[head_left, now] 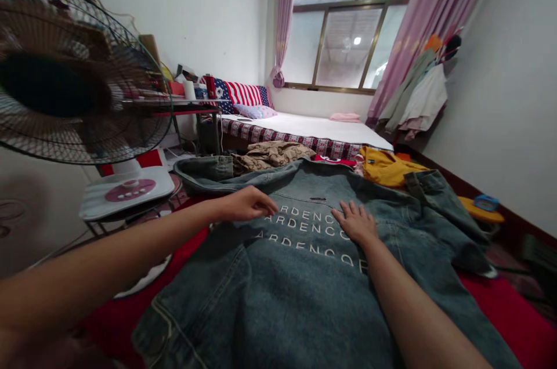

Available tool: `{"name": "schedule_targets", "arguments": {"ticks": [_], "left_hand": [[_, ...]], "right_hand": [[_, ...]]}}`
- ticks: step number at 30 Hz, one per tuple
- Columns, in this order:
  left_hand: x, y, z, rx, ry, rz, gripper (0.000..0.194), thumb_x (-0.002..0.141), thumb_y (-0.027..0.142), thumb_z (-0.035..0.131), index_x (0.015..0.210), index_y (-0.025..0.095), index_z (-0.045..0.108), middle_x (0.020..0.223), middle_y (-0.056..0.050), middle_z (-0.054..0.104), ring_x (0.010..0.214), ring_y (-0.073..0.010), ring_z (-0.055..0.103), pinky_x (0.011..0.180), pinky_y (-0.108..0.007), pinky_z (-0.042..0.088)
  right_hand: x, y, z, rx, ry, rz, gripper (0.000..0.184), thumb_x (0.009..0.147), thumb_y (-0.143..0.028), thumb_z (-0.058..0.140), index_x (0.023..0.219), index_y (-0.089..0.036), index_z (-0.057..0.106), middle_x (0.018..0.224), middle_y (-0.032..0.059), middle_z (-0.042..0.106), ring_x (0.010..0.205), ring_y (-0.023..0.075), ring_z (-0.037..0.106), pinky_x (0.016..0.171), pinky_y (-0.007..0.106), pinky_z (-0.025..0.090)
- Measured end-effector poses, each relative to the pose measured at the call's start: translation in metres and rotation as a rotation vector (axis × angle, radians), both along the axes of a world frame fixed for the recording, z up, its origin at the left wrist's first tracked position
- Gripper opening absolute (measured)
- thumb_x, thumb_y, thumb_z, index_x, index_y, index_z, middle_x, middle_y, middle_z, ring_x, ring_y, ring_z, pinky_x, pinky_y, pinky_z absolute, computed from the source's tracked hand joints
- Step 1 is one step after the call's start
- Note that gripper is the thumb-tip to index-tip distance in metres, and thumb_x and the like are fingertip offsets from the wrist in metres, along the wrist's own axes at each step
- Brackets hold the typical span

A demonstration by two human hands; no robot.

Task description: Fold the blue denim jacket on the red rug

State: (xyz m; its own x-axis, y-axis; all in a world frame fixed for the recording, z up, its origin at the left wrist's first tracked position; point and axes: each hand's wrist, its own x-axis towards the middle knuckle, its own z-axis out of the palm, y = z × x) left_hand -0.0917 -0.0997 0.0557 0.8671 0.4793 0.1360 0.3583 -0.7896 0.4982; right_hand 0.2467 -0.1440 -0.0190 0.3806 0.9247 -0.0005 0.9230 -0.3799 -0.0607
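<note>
A standing fan (65, 67) fills the left edge, and beside it the left hand (246, 205) rests open, fingers loose, on a denim jacket (304, 288) spread back-up across a red surface (513, 311). White letters reading "ARDENCO", repeated in rows, run between it and the right hand (357, 223), which lies flat and open on the print, holding nothing; a yellow garment (385, 167) lies beyond.

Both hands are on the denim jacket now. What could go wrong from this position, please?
1. The left hand and right hand rest on the denim jacket only near its printed back; both sleeves lie crooked, so creases may stay.
2. The yellow garment and brown patterned cloth touch the collar edge and could be dragged along.
3. The fan stands close to the left arm, which might bump it.
</note>
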Motion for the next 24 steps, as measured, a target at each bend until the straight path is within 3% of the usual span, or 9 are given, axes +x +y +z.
{"name": "schedule_targets", "arguments": {"ticks": [4,8,10,12,14,16,20,22,24], "left_hand": [[-0.081,0.011,0.016,0.425,-0.156,0.349,0.045,0.068,0.005,0.053,0.105,0.024,0.070,0.113,-0.006,0.067,0.110,-0.0250,0.061,0.101,-0.042,0.046],[-0.144,0.039,0.005,0.462,0.054,0.600,0.056,0.055,0.011,0.067,0.110,0.021,0.067,0.124,-0.005,0.063,0.130,-0.0340,0.047,0.105,-0.056,0.038],[-0.158,0.050,0.000,0.413,0.139,0.695,0.038,0.057,0.016,0.070,0.094,0.022,0.070,0.107,-0.002,0.070,0.123,-0.0290,0.054,0.101,-0.051,0.042],[-0.158,0.061,0.004,0.389,0.178,0.762,0.007,0.065,0.019,0.067,0.072,0.020,0.068,0.076,0.002,0.069,0.100,-0.0201,0.065,0.093,-0.039,0.047],[-0.145,0.071,0.023,0.410,0.204,0.802,0.010,0.072,0.017,0.062,0.062,0.017,0.064,0.055,0.005,0.058,0.080,-0.0149,0.066,0.086,-0.032,0.048],[-0.116,0.080,0.055,0.452,0.223,0.816,0.008,0.070,0.012,0.064,0.062,0.012,0.063,0.051,0.006,0.052,0.077,-0.0143,0.064,0.086,-0.030,0.048],[-0.013,0.072,0.126,0.607,0.180,0.791,0.008,0.066,0.010,0.072,0.071,0.013,0.067,0.067,0.001,0.062,0.099,-0.0181,0.060,0.096,-0.031,0.044],[0.050,0.046,0.145,0.760,0.064,0.590,0.014,0.073,0.011,0.069,0.086,0.011,0.071,0.086,-0.005,0.068,0.104,-0.0214,0.060,0.098,-0.036,0.044],[0.105,0.012,0.146,0.793,-0.025,0.330,0.037,0.079,0.013,0.065,0.116,0.018,0.067,0.108,-0.005,0.067,0.104,-0.0202,0.060,0.097,-0.035,0.045]], "right_hand": [[-0.002,-0.002,-0.002,0.067,-0.020,0.018,0.066,0.097,-0.059,0.025,0.152,-0.025,0.032,0.161,0.0075,0.025,0.147,0.0330,0.021,0.115,0.050,0.021],[-0.002,-0.004,-0.008,0.178,-0.024,0.039,0.060,0.097,-0.055,0.033,0.147,-0.022,0.044,0.156,0.0104,0.036,0.143,0.0354,0.030,0.112,0.052,0.026],[0.001,-0.004,-0.011,0.267,0.008,0.073,0.055,0.096,-0.050,0.040,0.138,-0.018,0.054,0.149,0.0136,0.045,0.137,0.0347,0.039,0.110,0.050,0.031],[0.003,-0.004,-0.012,0.415,0.089,0.123,0.046,0.095,-0.041,0.045,0.126,-0.012,0.063,0.138,0.0162,0.056,0.128,0.0307,0.051,0.107,0.043,0.038],[0.002,-0.003,-0.009,0.619,0.182,0.197,0.037,0.094,-0.033,0.045,0.112,-0.010,0.069,0.123,0.0161,0.065,0.117,0.0258,0.059,0.101,0.036,0.043],[-0.005,-0.004,-0.004,0.806,0.231,0.299,0.032,0.094,-0.030,0.044,0.098,-0.013,0.071,0.107,0.0133,0.071,0.104,0.0230,0.065,0.093,0.033,0.047],[-0.039,-0.011,0.013,0.910,0.238,0.540,0.034,0.096,-0.036,0.043,0.081,-0.018,0.069,0.078,0.0065,0.070,0.073,0.0178,0.065,0.071,0.028,0.048],[-0.058,-0.018,0.018,0.823,0.232,0.680,0.033,0.097,-0.037,0.044,0.085,-0.020,0.070,0.079,0.0052,0.071,0.071,0.0167,0.065,0.070,0.027,0.048],[-0.073,-0.023,0.018,0.667,0.203,0.820,0.028,0.095,-0.039,0.050,0.096,-0.022,0.071,0.092,0.0052,0.074,0.079,0.0185,0.068,0.072,0.028,0.050]]}}
